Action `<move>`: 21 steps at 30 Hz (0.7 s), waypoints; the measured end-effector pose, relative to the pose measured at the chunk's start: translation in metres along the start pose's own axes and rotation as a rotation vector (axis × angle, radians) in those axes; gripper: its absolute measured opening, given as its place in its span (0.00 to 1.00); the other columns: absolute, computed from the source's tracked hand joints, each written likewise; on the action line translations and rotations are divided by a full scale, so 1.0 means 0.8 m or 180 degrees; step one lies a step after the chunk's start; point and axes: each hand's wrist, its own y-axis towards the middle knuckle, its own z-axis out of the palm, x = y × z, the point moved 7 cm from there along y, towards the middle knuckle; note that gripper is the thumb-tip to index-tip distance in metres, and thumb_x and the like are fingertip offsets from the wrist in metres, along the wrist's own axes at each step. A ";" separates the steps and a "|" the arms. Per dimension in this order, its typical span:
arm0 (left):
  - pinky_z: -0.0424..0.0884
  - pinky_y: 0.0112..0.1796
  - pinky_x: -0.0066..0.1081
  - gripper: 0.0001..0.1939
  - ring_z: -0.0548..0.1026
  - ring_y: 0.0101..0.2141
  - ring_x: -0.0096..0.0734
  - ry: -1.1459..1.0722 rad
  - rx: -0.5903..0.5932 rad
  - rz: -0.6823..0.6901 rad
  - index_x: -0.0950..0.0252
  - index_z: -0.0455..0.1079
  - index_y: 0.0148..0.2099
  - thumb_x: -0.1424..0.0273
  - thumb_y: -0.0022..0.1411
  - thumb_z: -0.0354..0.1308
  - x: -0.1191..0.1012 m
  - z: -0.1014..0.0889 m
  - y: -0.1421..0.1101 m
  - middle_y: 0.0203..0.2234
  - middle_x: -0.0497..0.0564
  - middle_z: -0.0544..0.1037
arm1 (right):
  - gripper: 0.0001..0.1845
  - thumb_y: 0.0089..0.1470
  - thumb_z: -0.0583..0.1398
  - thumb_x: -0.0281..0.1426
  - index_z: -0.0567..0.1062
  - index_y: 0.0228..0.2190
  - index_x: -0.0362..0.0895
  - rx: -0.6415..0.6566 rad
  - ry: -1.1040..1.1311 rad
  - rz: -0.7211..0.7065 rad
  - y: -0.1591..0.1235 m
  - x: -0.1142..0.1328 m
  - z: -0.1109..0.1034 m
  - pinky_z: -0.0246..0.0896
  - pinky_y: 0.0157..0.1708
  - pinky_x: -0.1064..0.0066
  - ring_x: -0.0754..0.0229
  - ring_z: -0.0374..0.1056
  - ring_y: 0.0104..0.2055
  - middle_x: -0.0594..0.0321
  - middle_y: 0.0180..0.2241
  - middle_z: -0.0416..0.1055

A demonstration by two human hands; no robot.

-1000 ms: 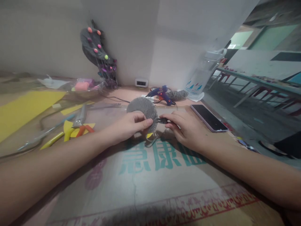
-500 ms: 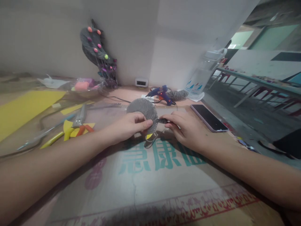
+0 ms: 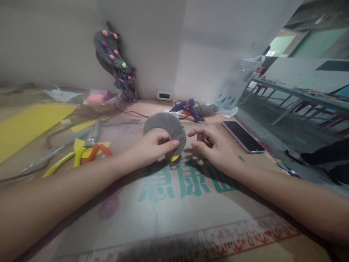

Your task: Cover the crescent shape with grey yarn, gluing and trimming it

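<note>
2 hands are at work above the table (image 3: 147,104), well apart from each other. The left hand (image 3: 158,146) pinches 1 curved, yarn-wrapped grey piece (image 3: 165,122) between thumb and fingers, in front of 1 blue glue gun (image 3: 188,109). The right hand (image 3: 208,142) is just beside the piece, fingers bent, not touching it; whether it grips anything I cannot tell (a thin sliver at its fingertips is too blurred to name). Around them are 1 phone (image 3: 244,137), 1 bundle of grey yarn (image 3: 206,110), 1 bottle (image 3: 231,85), 1 small white display (image 3: 164,95) and 2 orange handles (image 3: 92,153). The left hand hides the piece's lower part, though 1 yellow bit (image 3: 175,158) shows beneath. The far-left tools blur together, and both forearms are cut off.
</note>
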 end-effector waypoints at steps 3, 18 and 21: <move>0.58 0.26 0.28 0.20 0.66 0.23 0.27 0.0525 -0.0113 0.0226 0.66 0.68 0.22 0.58 0.61 0.54 -0.005 0.002 -0.002 0.18 0.46 0.67 | 0.11 0.54 0.61 0.39 0.71 0.31 0.43 0.0415 0.0575 0.0481 -0.001 -0.007 0.019 0.54 0.24 0.73 0.66 0.58 0.23 0.70 0.23 0.63; 0.63 0.34 0.27 0.16 0.70 0.30 0.29 0.0601 -0.0064 0.0736 0.64 0.69 0.28 0.63 0.66 0.51 -0.022 0.003 -0.007 0.24 0.46 0.73 | 0.14 0.51 0.64 0.40 0.69 0.28 0.42 0.0726 0.1448 0.0901 0.002 -0.027 0.035 0.52 0.25 0.73 0.68 0.55 0.24 0.70 0.23 0.60; 0.63 0.33 0.27 0.17 0.71 0.30 0.29 0.0618 -0.0128 0.0585 0.65 0.70 0.26 0.62 0.65 0.52 -0.019 0.002 -0.007 0.24 0.47 0.74 | 0.15 0.49 0.65 0.40 0.70 0.27 0.42 0.0731 0.1417 0.0815 0.000 -0.026 0.036 0.53 0.26 0.73 0.67 0.56 0.25 0.70 0.23 0.60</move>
